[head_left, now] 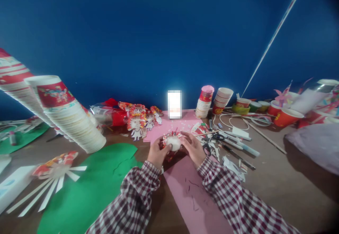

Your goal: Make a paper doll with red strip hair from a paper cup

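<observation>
Both my hands meet over a pink paper sheet (190,188) on the table. My left hand (156,153) and my right hand (192,147) are closed around a small paper cup craft (172,142), white with red patterned edging, held between them. Checked red-and-white sleeves cover both forearms. Scissors (209,145) lie just right of my right hand, among white paper scraps and pens (239,145).
A tall leaning stack of paper cups (66,117) stands at left, above a green sheet (87,191) and a cut-open cup with white strips (53,177). Finished cup dolls (137,119) sit behind. More cup stacks (212,101) and red cups (287,117) stand at right.
</observation>
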### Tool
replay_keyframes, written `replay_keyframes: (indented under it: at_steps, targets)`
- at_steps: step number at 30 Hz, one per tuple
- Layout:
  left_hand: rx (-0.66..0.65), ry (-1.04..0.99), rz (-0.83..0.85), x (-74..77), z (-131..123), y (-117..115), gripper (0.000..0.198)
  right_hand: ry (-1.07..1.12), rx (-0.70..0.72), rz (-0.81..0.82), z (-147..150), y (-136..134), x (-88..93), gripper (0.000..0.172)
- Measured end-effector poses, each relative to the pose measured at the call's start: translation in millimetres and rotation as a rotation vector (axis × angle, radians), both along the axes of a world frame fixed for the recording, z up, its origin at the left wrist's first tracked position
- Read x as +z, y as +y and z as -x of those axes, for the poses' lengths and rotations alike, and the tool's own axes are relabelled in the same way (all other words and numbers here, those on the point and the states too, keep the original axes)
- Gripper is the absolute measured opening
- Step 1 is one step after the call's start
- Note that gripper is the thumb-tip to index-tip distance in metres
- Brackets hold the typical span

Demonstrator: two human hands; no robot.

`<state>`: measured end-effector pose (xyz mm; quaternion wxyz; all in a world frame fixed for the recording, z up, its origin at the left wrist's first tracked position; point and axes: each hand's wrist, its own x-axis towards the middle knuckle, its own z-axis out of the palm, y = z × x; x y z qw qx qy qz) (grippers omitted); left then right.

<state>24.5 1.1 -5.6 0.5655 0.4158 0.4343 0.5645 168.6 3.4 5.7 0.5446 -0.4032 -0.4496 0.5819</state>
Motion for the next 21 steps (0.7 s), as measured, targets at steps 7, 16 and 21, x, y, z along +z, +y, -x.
replay_keyframes:
  at_steps: [7, 16, 21]
  targets:
    - [0.068, -0.056, 0.070, 3.9, 0.1, 0.6, 0.046, 0.101, -0.071, 0.101, -0.1, 0.6, 5.8, 0.037]
    - [0.066, 0.012, -0.007, -3.6, 3.0, 3.5, 0.043, 0.033, -0.075, 0.126, 0.6, 0.4, 4.2, 0.035]
    - [0.056, 0.062, -0.041, -2.8, 3.5, 3.0, 0.044, 0.035, -0.063, 0.130, 1.7, -1.0, 5.4, 0.035]
